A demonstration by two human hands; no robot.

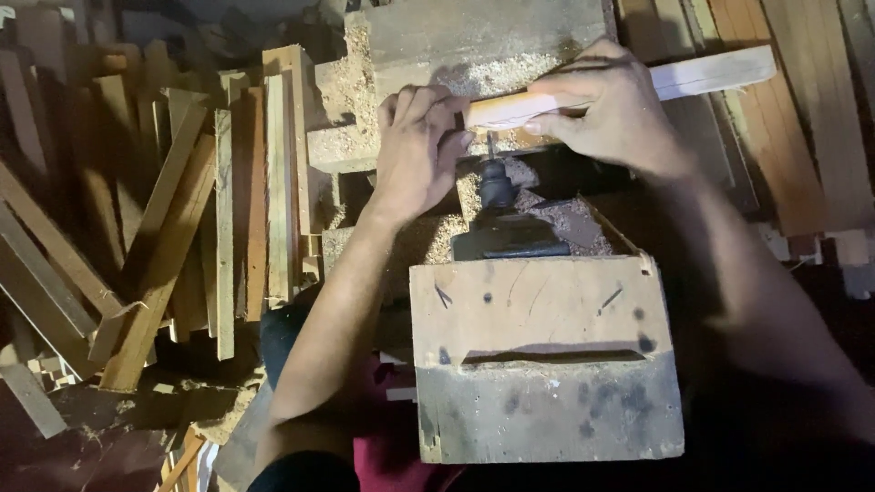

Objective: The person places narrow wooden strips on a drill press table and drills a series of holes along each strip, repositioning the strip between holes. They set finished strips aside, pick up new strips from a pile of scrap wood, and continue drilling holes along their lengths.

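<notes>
Both my hands grip one pale wooden stick (pixel 702 75) that lies crosswise over a sawdust-covered bench. My left hand (pixel 415 150) is closed over the stick's left end. My right hand (pixel 615 109) clamps it from above a little farther right. Directly under the stick, between my hands, a thin drill bit (pixel 491 146) rises from a dark chuck (pixel 497 185). The bit's tip meets the stick's near side. A wooden box housing (pixel 547 364) covers the machine in front of me.
A heap of cut wooden slats (pixel 182 228) lies to the left, some leaning, some flat. Planks (pixel 802 109) lie to the right. Sawdust (pixel 365 82) coats the bench top behind the drill. A block of wood (pixel 483 27) sits at the back.
</notes>
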